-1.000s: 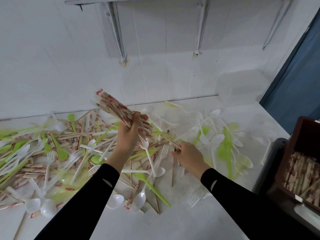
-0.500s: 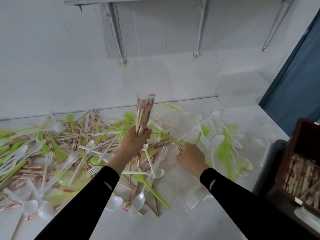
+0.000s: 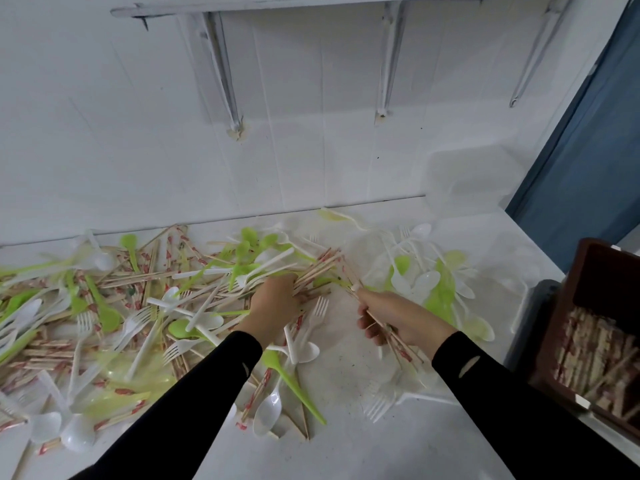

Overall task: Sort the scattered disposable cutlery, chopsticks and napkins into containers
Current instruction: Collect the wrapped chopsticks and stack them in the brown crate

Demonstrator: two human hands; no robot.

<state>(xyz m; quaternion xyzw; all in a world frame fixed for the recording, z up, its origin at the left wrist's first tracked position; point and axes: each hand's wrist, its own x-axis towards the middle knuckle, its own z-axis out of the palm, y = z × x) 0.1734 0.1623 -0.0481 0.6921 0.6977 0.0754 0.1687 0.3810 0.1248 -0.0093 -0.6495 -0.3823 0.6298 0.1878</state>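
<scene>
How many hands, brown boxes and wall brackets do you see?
Hands: 2, the left hand and right hand, both gripping chopsticks
Brown box: 1
Wall brackets: 3
Total: 6

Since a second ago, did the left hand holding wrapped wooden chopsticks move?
Yes. The left hand lowered its wrapped wooden chopsticks from before the white wall down to the white counter.

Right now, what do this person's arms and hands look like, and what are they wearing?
Both arms are in snug black long sleeves, the left sleeve and right sleeve reaching the wrists. Each has a small pale slit-like mark near the cuff. The left grip and right grip are bare hands: no gloves, and no ring or watch shows.
</scene>
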